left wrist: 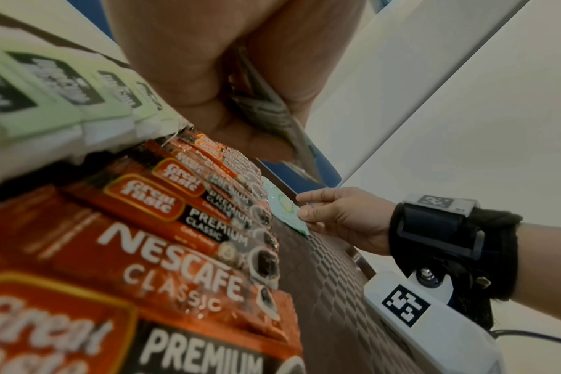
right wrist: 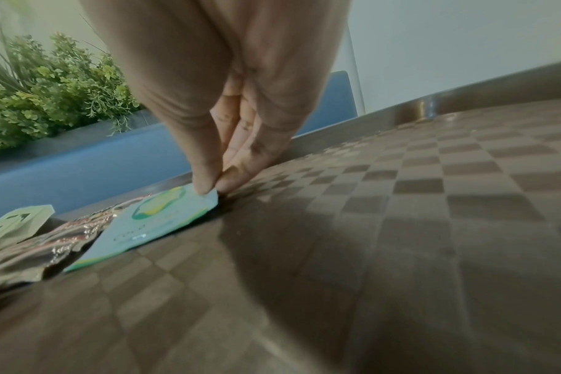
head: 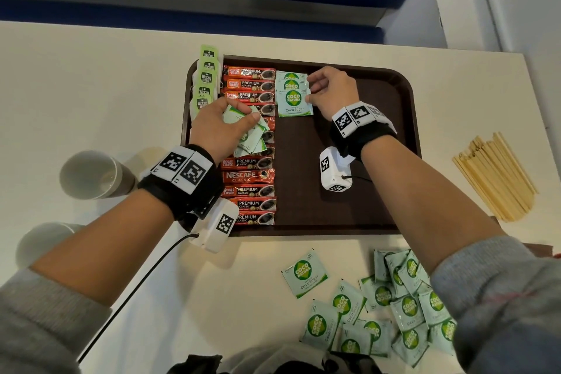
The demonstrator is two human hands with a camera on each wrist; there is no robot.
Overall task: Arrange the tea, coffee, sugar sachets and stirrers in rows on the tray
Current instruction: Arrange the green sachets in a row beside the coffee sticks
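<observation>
A brown tray (head: 364, 161) holds a column of green tea bags (head: 206, 79) at its left edge. Beside them lies a column of red coffee sachets (head: 249, 191). A short overlapping row of pale green sugar sachets (head: 294, 100) starts at the top middle. My right hand (head: 309, 88) pinches the right edge of the front sugar sachet (right wrist: 151, 222), thumb and fingertip (right wrist: 213, 187) meeting at its corner on the tray floor. My left hand (head: 243, 126) hovers over the coffee column and grips a fanned bunch of sugar sachets (head: 252, 140), seen edge-on in the left wrist view (left wrist: 266, 111).
Several loose sugar sachets (head: 379, 313) lie on the white table in front of the tray. A pile of wooden stirrers (head: 494, 176) sits to the tray's right. Two paper cups (head: 91, 174) (head: 42, 243) stand at the left. The tray's right half (right wrist: 401, 227) is bare.
</observation>
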